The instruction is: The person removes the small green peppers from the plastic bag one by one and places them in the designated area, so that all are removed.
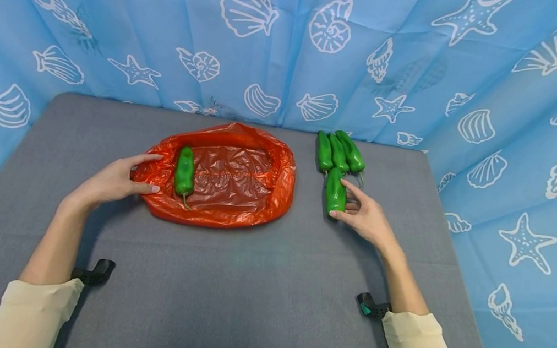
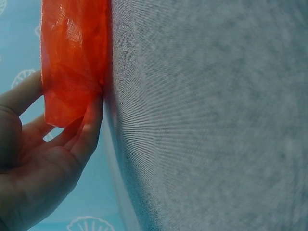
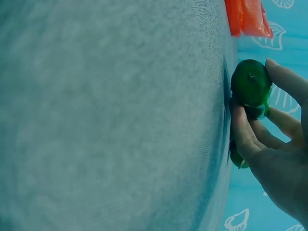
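Note:
At the right, my right hand (image 1: 365, 217) holds a green pepper (image 1: 336, 193) between thumb and fingers. The right wrist view shows the blunt end of that pepper (image 3: 251, 83), close to the table. Three more green peppers (image 1: 338, 153) lie side by side just beyond it, stems toward me. My left hand (image 1: 111, 181) holds the left end of a red plastic bag (image 1: 212, 222), which is spread open with its rim folded outward. Inside the bag, near its left end, lies another green pepper (image 1: 185, 171).
A grey cloth-covered table (image 1: 227, 302) carries everything. Behind and to the right hangs a blue curtain (image 1: 289, 48) with white shells and starfish. Dark wrist straps (image 1: 93, 273) sit at the cuffs of the cream sleeves (image 1: 30, 312).

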Available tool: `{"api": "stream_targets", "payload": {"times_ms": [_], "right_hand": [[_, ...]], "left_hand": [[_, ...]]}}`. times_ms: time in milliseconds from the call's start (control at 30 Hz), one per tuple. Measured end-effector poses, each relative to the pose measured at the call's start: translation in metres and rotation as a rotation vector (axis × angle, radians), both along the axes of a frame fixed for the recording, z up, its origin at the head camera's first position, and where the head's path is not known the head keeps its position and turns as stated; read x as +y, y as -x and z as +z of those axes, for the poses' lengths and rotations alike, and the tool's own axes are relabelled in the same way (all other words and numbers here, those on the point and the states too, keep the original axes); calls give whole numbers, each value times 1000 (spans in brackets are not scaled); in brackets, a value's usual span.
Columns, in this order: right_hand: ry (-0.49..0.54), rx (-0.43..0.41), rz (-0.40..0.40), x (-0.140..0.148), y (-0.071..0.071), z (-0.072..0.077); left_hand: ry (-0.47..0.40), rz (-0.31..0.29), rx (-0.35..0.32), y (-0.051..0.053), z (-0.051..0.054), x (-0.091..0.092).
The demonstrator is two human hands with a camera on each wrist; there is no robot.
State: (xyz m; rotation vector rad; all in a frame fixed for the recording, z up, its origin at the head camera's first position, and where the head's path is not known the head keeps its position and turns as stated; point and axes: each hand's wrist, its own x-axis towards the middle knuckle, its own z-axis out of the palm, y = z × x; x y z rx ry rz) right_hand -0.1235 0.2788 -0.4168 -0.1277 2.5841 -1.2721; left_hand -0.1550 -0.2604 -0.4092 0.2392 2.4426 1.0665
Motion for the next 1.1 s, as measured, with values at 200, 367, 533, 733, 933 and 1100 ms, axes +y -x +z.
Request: {"api": "stream_targets", "payload": {"times_ms": [200, 367, 533, 733, 933, 1100], "right_hand": [[-29, -10, 10, 4, 0, -2], [-66, -6, 15, 4, 2, -3], [-75, -7, 15, 4, 3, -4], [-89, 2, 8, 4, 4, -2], [-72, 17, -14, 6, 3, -2], [-27, 78, -42, 7, 1, -2]], "left_hand": [[2, -3, 3, 0, 0, 0], [9, -6, 5, 0, 0, 0], [11, -5, 2, -1, 0, 0], [15, 1, 1, -2, 1, 1], [9, 12, -2, -2, 1, 2], [9, 8, -2, -2, 1, 2]]}}
